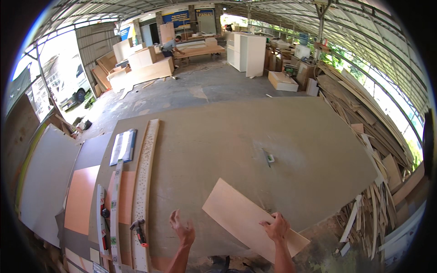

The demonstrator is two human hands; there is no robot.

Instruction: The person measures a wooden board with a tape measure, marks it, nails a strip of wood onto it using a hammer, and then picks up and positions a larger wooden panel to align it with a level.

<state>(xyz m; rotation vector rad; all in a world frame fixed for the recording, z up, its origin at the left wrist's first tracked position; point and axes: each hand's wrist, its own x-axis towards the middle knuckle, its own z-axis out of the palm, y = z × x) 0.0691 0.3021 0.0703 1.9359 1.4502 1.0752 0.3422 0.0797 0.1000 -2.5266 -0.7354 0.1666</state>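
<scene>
Gripping the near edge of a pale laminate sheet (248,219), my right hand (276,227) had its fingers laid over the top face and curled at the rim, so it was closed on the panel. My left hand (182,229) hung open beside it, fingers spread and slightly bent, holding nothing and touching nothing that I could see. From the right hand the sheet ran away toward ten o'clock, lying flat and skewed across the big brown workboard (236,136), with its near right corner jutting past the board's edge at about four o'clock from the grip. The left hand sat at nine o'clock from the sheet's near edge, close to it but apart. Further toward nine o'clock from that open hand lay a small red-handled hammer (139,230) on a long perforated strip (145,168), with a metal ruler (116,204) just beside the strip and orange panels (82,198) beyond. At roughly twelve o'clock from the sheet, well apart, a small scraper-like tool (267,157) rested on the bare board. Offcuts of timber (378,136) were heaped along the three o'clock side, and another person (172,45) bent over a bench far off at twelve o'clock.
</scene>
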